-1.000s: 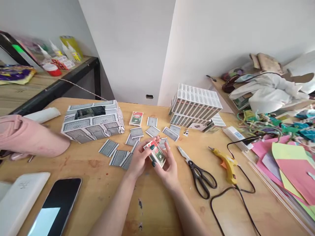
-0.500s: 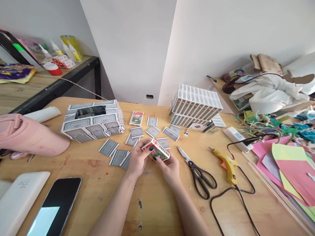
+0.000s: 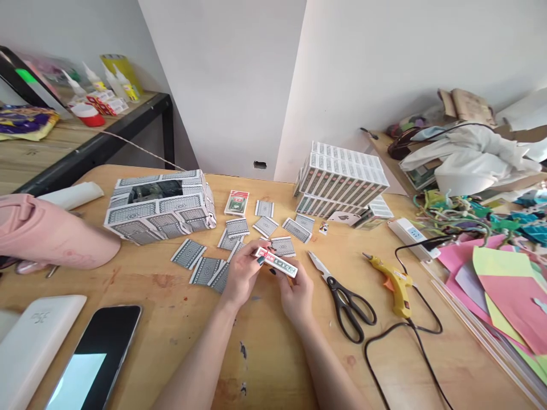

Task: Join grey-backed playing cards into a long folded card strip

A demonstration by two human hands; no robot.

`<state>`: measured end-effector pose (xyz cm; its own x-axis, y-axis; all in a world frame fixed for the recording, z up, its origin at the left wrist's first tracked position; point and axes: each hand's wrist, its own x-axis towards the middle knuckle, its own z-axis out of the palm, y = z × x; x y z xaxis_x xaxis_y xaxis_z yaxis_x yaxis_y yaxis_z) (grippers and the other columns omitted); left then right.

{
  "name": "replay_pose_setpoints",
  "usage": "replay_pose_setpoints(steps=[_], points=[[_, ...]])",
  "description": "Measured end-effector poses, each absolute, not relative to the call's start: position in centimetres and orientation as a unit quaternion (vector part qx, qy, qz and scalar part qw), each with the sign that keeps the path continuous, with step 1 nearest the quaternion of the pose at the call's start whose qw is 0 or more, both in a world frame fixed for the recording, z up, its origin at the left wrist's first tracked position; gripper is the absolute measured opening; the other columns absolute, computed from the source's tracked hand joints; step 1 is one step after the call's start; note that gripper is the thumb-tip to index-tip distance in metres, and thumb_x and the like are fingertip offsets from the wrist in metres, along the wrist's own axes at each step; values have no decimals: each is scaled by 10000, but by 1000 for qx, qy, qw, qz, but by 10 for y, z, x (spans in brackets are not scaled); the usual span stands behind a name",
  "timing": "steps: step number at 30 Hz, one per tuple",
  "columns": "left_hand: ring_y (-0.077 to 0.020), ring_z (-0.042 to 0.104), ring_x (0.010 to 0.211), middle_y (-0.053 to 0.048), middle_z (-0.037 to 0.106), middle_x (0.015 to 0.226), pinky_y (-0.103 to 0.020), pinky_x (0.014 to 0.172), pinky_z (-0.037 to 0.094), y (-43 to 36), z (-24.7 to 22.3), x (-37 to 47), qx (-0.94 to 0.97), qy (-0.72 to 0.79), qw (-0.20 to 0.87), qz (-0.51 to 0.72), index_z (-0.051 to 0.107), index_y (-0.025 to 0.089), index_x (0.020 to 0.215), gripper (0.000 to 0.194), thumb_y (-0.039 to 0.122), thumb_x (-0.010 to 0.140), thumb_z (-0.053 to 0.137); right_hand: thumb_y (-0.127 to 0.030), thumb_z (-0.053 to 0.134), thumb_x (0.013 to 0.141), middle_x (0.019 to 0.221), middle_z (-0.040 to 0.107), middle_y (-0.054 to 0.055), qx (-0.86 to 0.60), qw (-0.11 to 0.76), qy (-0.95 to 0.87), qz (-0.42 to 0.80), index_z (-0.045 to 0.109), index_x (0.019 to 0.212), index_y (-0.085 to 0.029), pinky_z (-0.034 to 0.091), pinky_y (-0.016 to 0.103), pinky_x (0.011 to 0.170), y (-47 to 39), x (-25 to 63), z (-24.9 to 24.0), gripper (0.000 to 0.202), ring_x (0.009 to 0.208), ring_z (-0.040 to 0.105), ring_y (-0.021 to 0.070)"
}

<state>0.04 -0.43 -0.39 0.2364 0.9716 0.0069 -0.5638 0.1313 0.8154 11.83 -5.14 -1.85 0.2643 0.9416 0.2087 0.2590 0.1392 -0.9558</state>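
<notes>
Both hands hold one playing card box (image 3: 277, 263) above the middle of the table, its narrow printed edge turned up toward me. My left hand (image 3: 243, 270) grips the box's left end, thumb on the near side. At the other end, my right hand (image 3: 296, 287) has its fingers closed round the lower right part. Under and behind the hands lie several loose cards (image 3: 207, 270), patterned backs up. A second card box (image 3: 236, 203) lies flat farther back. To the left stands a tissue-box-like case (image 3: 160, 210) covered in cards, with an opening on top.
Stacked card boxes (image 3: 342, 176) stand at the back right. Black-handled scissors (image 3: 348, 307) and a yellow glue gun (image 3: 397, 287) with its cable lie right of my hands. A phone (image 3: 96, 353), a white power bank (image 3: 40, 327) and a pink bottle (image 3: 68, 233) are on the left.
The card box has been tilted in my hands: its broad green face showed before, and now the narrow edge faces me. Both hands stay on it.
</notes>
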Motion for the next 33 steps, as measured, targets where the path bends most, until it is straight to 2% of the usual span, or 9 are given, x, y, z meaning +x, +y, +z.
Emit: replay_pose_setpoints(steps=[3, 7, 18, 24, 28, 33], points=[[-174, 586, 835, -42, 637, 876, -300, 795, 433, -4, -6, -1, 367, 288, 694, 548, 667, 192, 969, 266, 238, 709, 629, -248, 528, 811, 905, 680, 63, -572, 555, -507, 327, 588, 959, -191, 538, 310, 745, -51, 117, -18, 170, 827, 654, 187], [-170, 577, 836, -41, 629, 883, -290, 775, 436, -3, -8, -1, 367, 302, 689, 547, 674, 192, 947, 251, 234, 704, 631, -251, 533, 805, 936, 684, 71, -585, 551, -505, 315, 597, 968, -188, 539, 311, 750, -51, 115, -15, 186, 863, 651, 195], [-219, 600, 895, -56, 655, 906, -381, 882, 426, -3, -9, 3, 349, 327, 684, 551, 671, 177, 862, 200, 211, 684, 588, -171, 495, 799, 1004, 671, 62, -619, 504, -558, 229, 605, 1056, -219, 500, 337, 824, -53, 119, -24, 283, 932, 624, 201], [-219, 581, 902, -49, 635, 923, -355, 846, 434, -4, -14, 2, 446, 348, 607, 558, 678, 187, 817, 268, 135, 660, 466, -95, 471, 789, 1005, 674, 48, -597, 487, -614, 173, 586, 1058, -232, 490, 337, 840, -54, 118, -25, 324, 954, 608, 193], [-234, 562, 944, -65, 627, 893, -344, 859, 418, -5, -15, 0, 483, 329, 577, 571, 688, 175, 777, 292, 143, 659, 423, -59, 445, 772, 1030, 667, 49, -579, 487, -638, 140, 575, 1074, -236, 485, 352, 865, -54, 117, -25, 373, 990, 597, 193], [-262, 546, 1034, -84, 638, 1061, -366, 901, 411, -5, -12, 0, 460, 354, 608, 542, 682, 159, 946, 355, 194, 703, 426, -88, 447, 778, 1006, 674, 65, -592, 485, -632, 123, 584, 1057, -232, 494, 368, 857, -53, 117, -24, 341, 970, 618, 205]])
